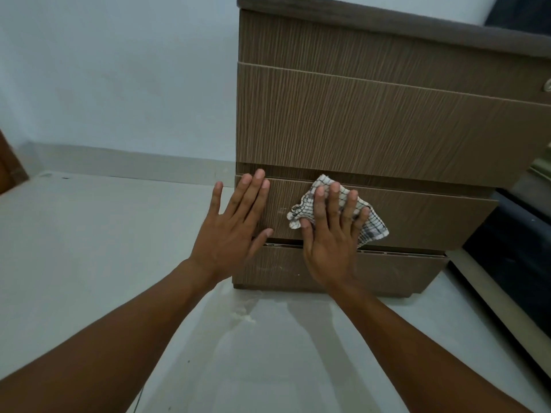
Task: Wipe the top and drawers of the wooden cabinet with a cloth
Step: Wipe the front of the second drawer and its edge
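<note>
The wooden cabinet (372, 120) stands on the floor in front of me, with several drawer fronts stacked down its face. My right hand (331, 234) presses a white checked cloth (374, 226) flat against the third drawer front (423, 216), fingers straight and spread over the cloth. My left hand (235, 225) lies flat on the left end of the same drawer, fingers straight, fingertips reaching its top edge. The cabinet's top surface is hardly visible from this low angle.
Pale tiled floor (119, 248) spreads to the left and below, with a whitish smear (244, 315) near the cabinet's foot. A light wall stands behind. Dark furniture (512, 257) sits close on the cabinet's right. A small round lock (547, 84) shows at the right edge.
</note>
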